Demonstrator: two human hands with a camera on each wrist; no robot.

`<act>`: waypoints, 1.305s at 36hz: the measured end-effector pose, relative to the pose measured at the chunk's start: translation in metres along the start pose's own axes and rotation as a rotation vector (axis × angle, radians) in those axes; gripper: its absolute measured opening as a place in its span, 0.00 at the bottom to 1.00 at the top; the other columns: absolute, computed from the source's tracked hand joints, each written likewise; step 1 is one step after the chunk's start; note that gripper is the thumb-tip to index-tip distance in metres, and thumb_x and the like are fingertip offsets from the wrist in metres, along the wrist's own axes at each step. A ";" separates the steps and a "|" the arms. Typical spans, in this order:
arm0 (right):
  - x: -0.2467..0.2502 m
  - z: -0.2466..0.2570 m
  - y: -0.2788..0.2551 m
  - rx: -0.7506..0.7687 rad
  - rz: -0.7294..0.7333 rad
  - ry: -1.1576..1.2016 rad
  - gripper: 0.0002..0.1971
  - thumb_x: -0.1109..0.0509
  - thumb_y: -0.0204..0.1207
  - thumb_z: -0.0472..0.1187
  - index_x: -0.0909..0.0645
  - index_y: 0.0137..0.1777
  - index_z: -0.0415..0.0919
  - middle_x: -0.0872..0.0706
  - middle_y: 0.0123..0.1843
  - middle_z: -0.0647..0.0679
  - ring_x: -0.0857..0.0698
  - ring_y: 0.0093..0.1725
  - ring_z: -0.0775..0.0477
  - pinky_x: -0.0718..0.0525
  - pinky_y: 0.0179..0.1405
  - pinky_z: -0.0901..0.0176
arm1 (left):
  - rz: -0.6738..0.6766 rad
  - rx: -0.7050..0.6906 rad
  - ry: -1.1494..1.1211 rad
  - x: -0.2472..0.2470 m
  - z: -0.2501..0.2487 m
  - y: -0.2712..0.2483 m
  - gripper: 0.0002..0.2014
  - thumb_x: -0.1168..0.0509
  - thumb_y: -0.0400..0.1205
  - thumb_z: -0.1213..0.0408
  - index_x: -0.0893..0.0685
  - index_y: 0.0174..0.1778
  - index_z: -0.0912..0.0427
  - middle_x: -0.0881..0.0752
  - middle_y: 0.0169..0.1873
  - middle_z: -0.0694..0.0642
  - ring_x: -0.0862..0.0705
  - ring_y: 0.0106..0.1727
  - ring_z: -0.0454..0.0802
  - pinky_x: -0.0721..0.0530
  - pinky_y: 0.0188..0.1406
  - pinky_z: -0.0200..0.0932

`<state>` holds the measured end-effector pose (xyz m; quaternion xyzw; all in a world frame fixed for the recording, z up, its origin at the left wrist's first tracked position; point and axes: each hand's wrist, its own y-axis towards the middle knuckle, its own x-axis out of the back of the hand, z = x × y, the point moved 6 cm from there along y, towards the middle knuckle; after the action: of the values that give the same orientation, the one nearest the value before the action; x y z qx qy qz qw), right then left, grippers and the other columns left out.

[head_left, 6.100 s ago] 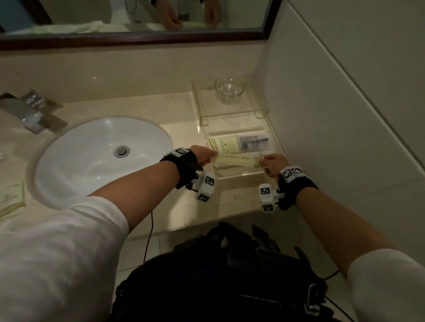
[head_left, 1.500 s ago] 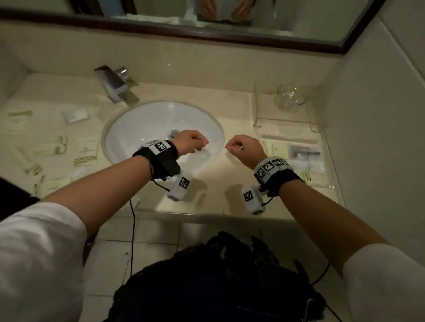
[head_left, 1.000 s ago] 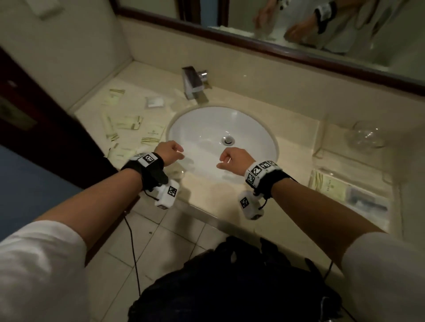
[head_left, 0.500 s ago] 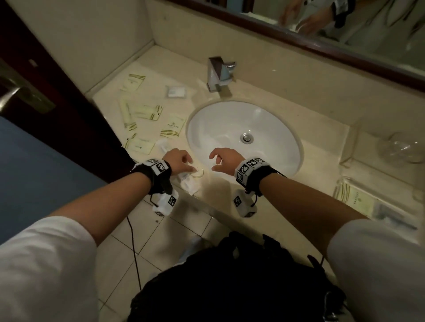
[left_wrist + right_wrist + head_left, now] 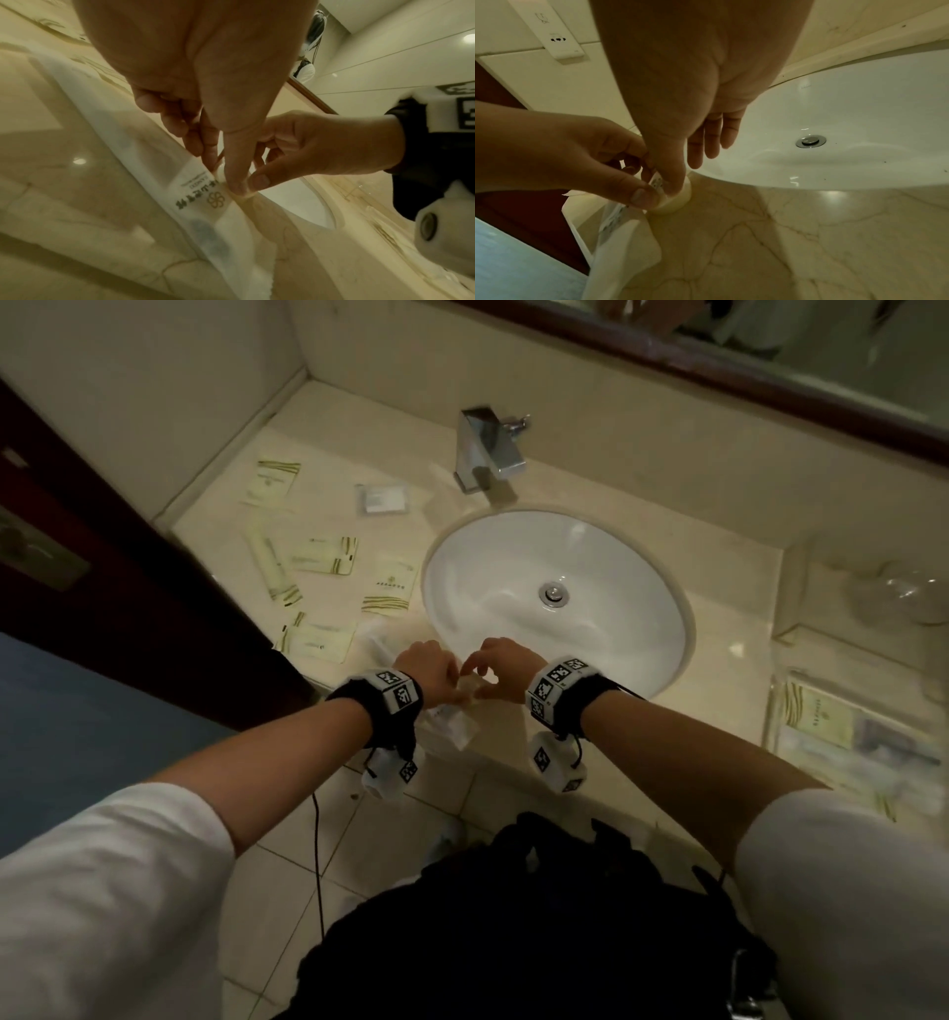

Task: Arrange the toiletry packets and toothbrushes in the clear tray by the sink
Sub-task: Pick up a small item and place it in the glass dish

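Observation:
A long translucent toothbrush packet (image 5: 452, 729) (image 5: 195, 194) (image 5: 614, 225) lies at the counter's front edge, left of the sink. Beside it sits a small pale round piece (image 5: 470, 686) (image 5: 677, 200). My left hand (image 5: 429, 672) (image 5: 205, 142) pinches the packet near its printed logo. My right hand (image 5: 506, 672) (image 5: 680, 162) meets it there, thumb on the round piece with the forefinger curled over it. The clear tray (image 5: 776, 654) stands at the far right with several packets (image 5: 816, 716) in its near part. More packets (image 5: 326, 555) lie scattered left of the sink.
The white sink (image 5: 554, 567) and chrome tap (image 5: 490, 449) fill the middle. A glass bowl (image 5: 919, 593) sits in the tray's far part. A dark door (image 5: 102, 608) borders the counter's left end. A black bag (image 5: 539, 916) hangs below me.
Both hands left the tray, swung left across the sink with the view, and came down together on the toothbrush packet and round piece at the counter's front edge.

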<state>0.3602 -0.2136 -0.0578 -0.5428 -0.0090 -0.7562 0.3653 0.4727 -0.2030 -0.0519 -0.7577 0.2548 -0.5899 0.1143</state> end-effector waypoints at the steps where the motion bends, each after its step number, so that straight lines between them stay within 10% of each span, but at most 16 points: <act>1: -0.001 0.000 -0.001 -0.006 -0.008 0.021 0.18 0.26 0.73 0.45 0.18 0.63 0.47 0.20 0.56 0.44 0.24 0.48 0.50 0.25 0.49 0.59 | 0.000 -0.015 -0.003 -0.001 0.000 0.001 0.20 0.30 0.72 0.42 0.11 0.45 0.57 0.14 0.44 0.56 0.16 0.45 0.53 0.20 0.43 0.43; 11: -0.003 -0.016 -0.022 -0.171 -0.078 0.339 0.15 0.24 0.72 0.42 0.22 0.56 0.41 0.13 0.53 0.46 0.18 0.46 0.51 0.20 0.47 0.59 | -0.035 -0.116 -0.111 -0.005 -0.017 0.010 0.16 0.32 0.76 0.47 0.21 0.46 0.57 0.19 0.46 0.57 0.20 0.48 0.54 0.23 0.44 0.46; 20: 0.034 -0.056 -0.069 -0.306 -0.410 0.929 0.11 0.27 0.72 0.30 0.24 0.52 0.37 0.15 0.43 0.36 0.16 0.39 0.43 0.14 0.45 0.52 | 0.131 -0.173 -0.890 0.024 -0.058 0.022 0.10 0.32 0.80 0.66 0.23 0.54 0.61 0.15 0.46 0.61 0.18 0.44 0.51 0.18 0.44 0.39; 41: 0.146 -0.285 -0.246 -0.518 -1.093 1.042 0.10 0.28 0.74 0.34 0.19 0.52 0.46 0.13 0.39 0.46 0.15 0.36 0.50 0.16 0.41 0.58 | 0.105 -0.270 -1.191 0.057 -0.372 0.134 0.07 0.31 0.79 0.71 0.20 0.38 0.56 0.19 0.31 0.57 0.21 0.30 0.47 0.18 0.33 0.37; 47: 0.163 -0.355 -0.282 -0.597 -1.139 1.035 0.10 0.27 0.73 0.38 0.21 0.51 0.50 0.11 0.46 0.42 0.12 0.42 0.47 0.12 0.48 0.54 | 0.106 -0.272 -1.116 0.048 -0.451 0.172 0.05 0.33 0.80 0.69 0.20 0.50 0.60 0.16 0.42 0.60 0.18 0.44 0.53 0.16 0.52 0.47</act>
<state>-0.1111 -0.2410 0.0393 -0.1124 0.0877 -0.9506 -0.2756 0.0087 -0.3160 0.0321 -0.9482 0.2673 -0.0563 0.1622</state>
